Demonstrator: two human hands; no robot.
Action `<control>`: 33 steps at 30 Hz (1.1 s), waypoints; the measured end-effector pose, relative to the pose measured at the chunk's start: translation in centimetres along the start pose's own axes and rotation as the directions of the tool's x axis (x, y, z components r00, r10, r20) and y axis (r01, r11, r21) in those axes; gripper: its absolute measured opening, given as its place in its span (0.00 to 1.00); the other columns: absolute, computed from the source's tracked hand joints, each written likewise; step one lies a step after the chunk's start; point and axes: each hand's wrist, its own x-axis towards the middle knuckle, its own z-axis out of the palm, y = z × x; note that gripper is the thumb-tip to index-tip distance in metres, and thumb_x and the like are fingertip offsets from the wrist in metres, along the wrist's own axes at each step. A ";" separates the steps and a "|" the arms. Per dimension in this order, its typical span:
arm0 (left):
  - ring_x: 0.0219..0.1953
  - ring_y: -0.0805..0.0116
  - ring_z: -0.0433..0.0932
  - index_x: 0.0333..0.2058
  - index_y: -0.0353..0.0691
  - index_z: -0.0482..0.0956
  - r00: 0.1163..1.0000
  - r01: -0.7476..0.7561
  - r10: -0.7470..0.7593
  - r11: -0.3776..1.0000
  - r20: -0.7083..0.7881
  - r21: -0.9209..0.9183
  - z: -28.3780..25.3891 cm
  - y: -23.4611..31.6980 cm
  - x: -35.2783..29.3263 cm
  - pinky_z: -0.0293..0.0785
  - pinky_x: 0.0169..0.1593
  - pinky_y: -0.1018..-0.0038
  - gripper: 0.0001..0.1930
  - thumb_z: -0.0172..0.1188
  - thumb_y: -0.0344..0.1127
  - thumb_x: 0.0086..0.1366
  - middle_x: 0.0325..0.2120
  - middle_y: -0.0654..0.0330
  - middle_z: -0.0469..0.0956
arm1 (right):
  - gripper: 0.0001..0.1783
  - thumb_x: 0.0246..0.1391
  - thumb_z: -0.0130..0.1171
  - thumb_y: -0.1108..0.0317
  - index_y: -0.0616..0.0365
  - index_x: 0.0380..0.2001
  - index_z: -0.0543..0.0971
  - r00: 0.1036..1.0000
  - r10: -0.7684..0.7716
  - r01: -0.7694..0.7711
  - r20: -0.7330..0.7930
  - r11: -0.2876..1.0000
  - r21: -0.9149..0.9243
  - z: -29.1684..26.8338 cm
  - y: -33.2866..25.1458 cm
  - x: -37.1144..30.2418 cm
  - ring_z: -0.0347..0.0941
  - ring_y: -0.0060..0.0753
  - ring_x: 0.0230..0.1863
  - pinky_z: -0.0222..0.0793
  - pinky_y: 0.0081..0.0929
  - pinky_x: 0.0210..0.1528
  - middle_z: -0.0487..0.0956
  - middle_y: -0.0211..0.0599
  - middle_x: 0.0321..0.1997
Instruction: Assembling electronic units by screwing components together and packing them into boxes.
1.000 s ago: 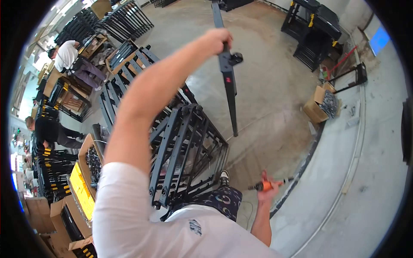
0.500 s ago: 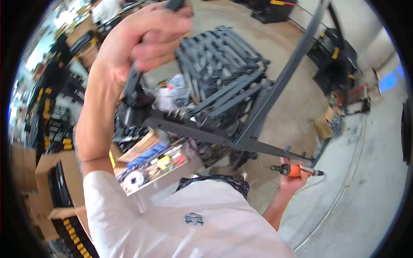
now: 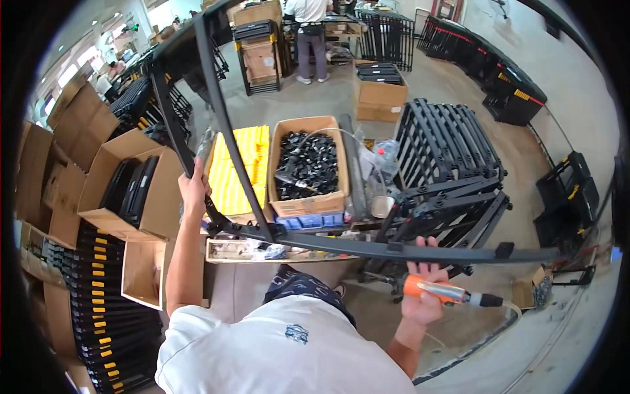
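While the left grip [image 3: 195, 190] wraps around the black metal frame [image 3: 341, 245], the right grip [image 3: 420, 307] clasps an orange power tool [image 3: 443, 291], fingers [image 3: 426, 270] reaching behind the frame. It is held up before the person's torso [image 3: 282, 348], near a carton [image 3: 308, 206] of small black parts [image 3: 312, 157].

Smooth grey-brown concrete floor [image 3: 525, 157] spreads through the workshop, meeting a pale wall [image 3: 558, 82] on the right. Bright windows [image 3: 69, 74] glow white along the far left, and a tan workbench [image 3: 344, 29] stands at the far side, near the middle.
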 end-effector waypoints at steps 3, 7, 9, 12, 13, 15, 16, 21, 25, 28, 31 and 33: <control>0.08 0.79 0.58 0.15 0.46 0.62 0.991 0.040 -0.024 0.992 -0.131 0.118 -8.2 -2.1 2.1 0.55 0.13 0.78 0.23 0.57 0.48 0.64 0.08 0.71 0.59 | 0.11 0.34 0.59 0.66 0.54 0.25 0.71 0.992 0.126 -0.127 0.033 0.991 0.043 4.3 3.7 -2.6 0.47 0.63 0.69 0.38 0.63 0.68 0.54 0.56 0.68; 0.08 0.78 0.58 0.15 0.45 0.63 0.990 0.117 -0.097 0.969 -0.099 0.217 -17.2 -7.2 7.4 0.54 0.13 0.77 0.23 0.58 0.48 0.64 0.08 0.71 0.58 | 0.12 0.33 0.58 0.69 0.54 0.27 0.72 0.968 0.252 -0.251 -0.010 0.966 0.070 9.6 10.3 -4.2 0.49 0.60 0.69 0.42 0.62 0.67 0.57 0.50 0.67; 0.08 0.77 0.58 0.15 0.44 0.63 0.982 0.180 -0.163 0.965 -0.097 0.192 -20.2 -9.3 10.0 0.53 0.13 0.77 0.22 0.58 0.47 0.64 0.08 0.71 0.58 | 0.13 0.33 0.57 0.70 0.54 0.28 0.72 0.955 0.292 -0.287 -0.062 0.955 0.067 11.6 14.1 -5.9 0.51 0.58 0.69 0.43 0.62 0.67 0.59 0.48 0.67; 0.08 0.77 0.58 0.15 0.45 0.62 0.977 0.211 -0.204 0.938 -0.054 0.275 -24.4 -11.9 16.0 0.53 0.13 0.74 0.22 0.58 0.46 0.64 0.08 0.70 0.57 | 0.14 0.32 0.54 0.74 0.55 0.29 0.72 0.912 0.391 -0.376 -0.125 0.917 0.131 14.8 21.3 -7.2 0.54 0.53 0.68 0.48 0.59 0.66 0.63 0.42 0.63; 0.08 0.76 0.57 0.15 0.44 0.61 0.973 0.230 -0.221 0.920 -0.064 0.318 -26.7 -13.3 18.3 0.53 0.13 0.74 0.22 0.57 0.45 0.65 0.08 0.70 0.57 | 0.14 0.32 0.54 0.74 0.55 0.29 0.72 0.918 0.368 -0.350 -0.150 0.927 0.133 16.4 24.1 -7.7 0.54 0.53 0.68 0.48 0.59 0.66 0.63 0.42 0.63; 0.08 0.75 0.57 0.16 0.43 0.60 0.960 0.276 -0.269 0.890 -0.070 0.363 -30.0 -15.6 23.0 0.53 0.14 0.72 0.23 0.57 0.45 0.65 0.08 0.68 0.57 | 0.14 0.32 0.53 0.76 0.56 0.29 0.72 0.895 0.401 -0.375 -0.196 0.913 0.160 19.6 29.7 -8.1 0.59 0.50 0.64 0.52 0.57 0.65 0.66 0.42 0.59; 0.09 0.75 0.57 0.16 0.43 0.59 0.947 0.317 -0.311 0.878 -0.074 0.359 -31.0 -16.3 24.5 0.53 0.14 0.71 0.23 0.56 0.45 0.65 0.08 0.67 0.57 | 0.14 0.32 0.52 0.77 0.56 0.29 0.72 0.882 0.420 -0.391 -0.214 0.905 0.166 20.8 31.7 -8.0 0.61 0.49 0.62 0.54 0.57 0.64 0.67 0.42 0.57; 0.09 0.72 0.58 0.22 0.32 0.67 0.922 0.361 -0.382 0.783 -0.067 0.507 -36.9 -21.0 34.9 0.54 0.15 0.69 0.22 0.56 0.46 0.66 0.09 0.63 0.59 | 0.13 0.33 0.51 0.77 0.58 0.29 0.71 0.777 0.511 -0.477 -0.368 0.859 0.186 25.0 41.9 -8.7 0.69 0.46 0.52 0.63 0.54 0.59 0.72 0.41 0.47; 0.10 0.69 0.63 0.30 0.24 0.72 0.903 0.391 -0.417 0.692 -0.105 0.607 -36.3 -23.7 38.7 0.57 0.15 0.67 0.24 0.56 0.47 0.66 0.12 0.59 0.65 | 0.13 0.34 0.51 0.76 0.59 0.29 0.71 0.686 0.532 -0.532 -0.496 0.832 0.157 25.0 47.4 -7.8 0.71 0.45 0.43 0.68 0.54 0.54 0.74 0.41 0.39; 0.12 0.66 0.67 0.34 0.22 0.73 0.882 0.394 -0.467 0.653 -0.065 0.646 -35.0 -25.7 41.0 0.59 0.15 0.65 0.25 0.57 0.48 0.65 0.16 0.55 0.70 | 0.13 0.36 0.50 0.76 0.61 0.31 0.71 0.623 0.582 -0.588 -0.523 0.789 0.178 22.9 49.6 -5.7 0.72 0.47 0.42 0.70 0.53 0.50 0.74 0.42 0.38; 0.16 0.59 0.73 0.33 0.22 0.74 0.849 0.393 -0.528 0.658 0.021 0.642 -32.9 -27.9 42.4 0.66 0.18 0.61 0.27 0.59 0.50 0.62 0.21 0.50 0.76 | 0.15 0.38 0.49 0.75 0.63 0.35 0.70 0.595 0.505 -0.510 -0.625 0.839 0.192 20.9 50.6 -5.1 0.72 0.48 0.44 0.71 0.51 0.50 0.75 0.44 0.40; 0.23 0.54 0.78 0.31 0.21 0.74 0.949 0.163 -0.309 0.648 0.062 0.744 -31.1 -31.5 43.1 0.71 0.23 0.60 0.28 0.59 0.51 0.61 0.25 0.45 0.78 | 0.20 0.39 0.48 0.75 0.65 0.41 0.69 0.631 0.416 -0.448 -0.655 0.884 0.130 23.5 48.2 -4.4 0.73 0.49 0.45 0.71 0.47 0.50 0.75 0.46 0.44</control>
